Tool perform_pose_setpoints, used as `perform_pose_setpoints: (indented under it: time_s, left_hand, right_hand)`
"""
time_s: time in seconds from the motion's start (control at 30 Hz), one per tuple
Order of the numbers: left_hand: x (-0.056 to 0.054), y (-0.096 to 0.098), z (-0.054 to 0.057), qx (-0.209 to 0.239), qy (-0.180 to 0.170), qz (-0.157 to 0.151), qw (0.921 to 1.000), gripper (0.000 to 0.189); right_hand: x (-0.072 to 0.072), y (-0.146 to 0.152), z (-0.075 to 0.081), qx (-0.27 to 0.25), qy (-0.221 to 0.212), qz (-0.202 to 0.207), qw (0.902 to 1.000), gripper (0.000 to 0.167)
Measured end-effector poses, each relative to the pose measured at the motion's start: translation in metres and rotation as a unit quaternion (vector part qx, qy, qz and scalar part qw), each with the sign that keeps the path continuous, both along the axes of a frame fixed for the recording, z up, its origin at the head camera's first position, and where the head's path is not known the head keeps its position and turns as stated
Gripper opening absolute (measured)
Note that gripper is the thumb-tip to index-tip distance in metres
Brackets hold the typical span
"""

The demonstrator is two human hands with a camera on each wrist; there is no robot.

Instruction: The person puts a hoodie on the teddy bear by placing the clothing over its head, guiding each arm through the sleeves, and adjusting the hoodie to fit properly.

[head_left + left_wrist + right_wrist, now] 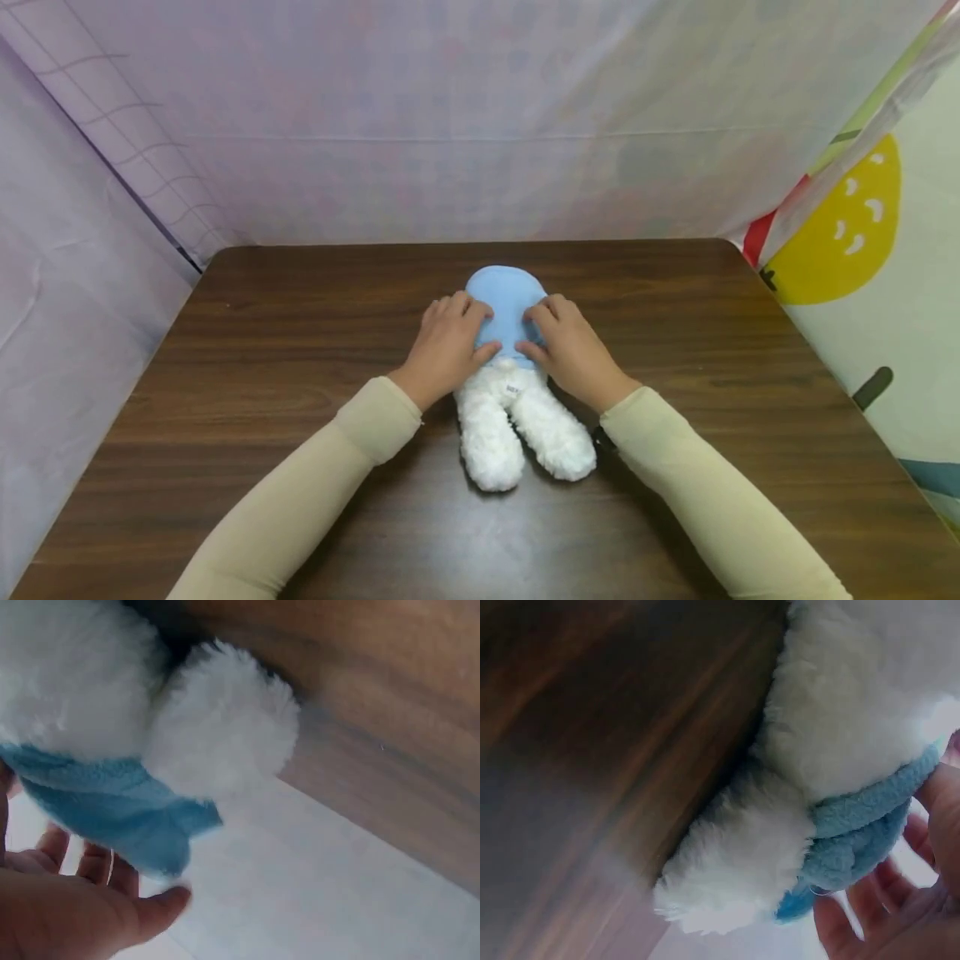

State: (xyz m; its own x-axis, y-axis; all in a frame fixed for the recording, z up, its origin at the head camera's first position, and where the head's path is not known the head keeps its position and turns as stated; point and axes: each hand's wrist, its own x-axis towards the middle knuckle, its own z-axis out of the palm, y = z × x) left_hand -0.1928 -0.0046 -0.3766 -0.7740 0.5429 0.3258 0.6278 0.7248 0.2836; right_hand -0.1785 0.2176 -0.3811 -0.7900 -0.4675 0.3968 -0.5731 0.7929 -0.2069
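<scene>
A white fluffy plush toy [555,437] with a light blue cloth covering [504,300] lies on the dark wooden table, its two legs pointing towards me. My left hand [447,342] holds the left side of the blue cloth with bent fingers, thumb nearest the legs. On the opposite side my right hand [576,350] grips the cloth in a mirrored way. In the left wrist view, the folded blue cloth [112,810] hangs between thumb and fingers, below a round white paw [225,724]. The right wrist view has the thumb and fingers at the bunched blue cloth [862,832].
The brown tabletop [285,333] has rounded far corners. Behind it hangs a pale curtain [450,125], with another white sheet [75,292] on the left. A printed cloth with a yellow shape [847,233] is at the right edge.
</scene>
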Motion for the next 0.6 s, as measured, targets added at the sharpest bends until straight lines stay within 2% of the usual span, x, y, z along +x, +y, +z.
perform_pose_setpoints:
  time_s: [0.1, 0.2, 0.33, 0.6]
  left_hand:
    - [-0.004, 0.000, 0.003, -0.037, -0.035, 0.001, 0.9987, 0.062]
    - [-0.009, 0.000, 0.006, -0.062, -0.066, -0.014, 0.9958, 0.067]
    - [-0.011, -0.003, 0.005, -0.057, -0.088, -0.027, 0.9941, 0.065]
    - [-0.009, -0.006, 0.003, -0.027, -0.069, -0.028, 0.9968, 0.058]
  right_hand:
    - [-0.004, 0.000, 0.003, 0.015, -0.024, -0.019, 0.9994, 0.065]
    - [-0.008, 0.000, 0.006, 0.021, -0.059, -0.024, 0.9978, 0.076]
    - [-0.012, 0.000, 0.006, 0.024, -0.080, -0.016, 0.9964, 0.071]
    - [-0.012, -0.002, 0.006, 0.034, -0.037, -0.003, 0.9987, 0.051]
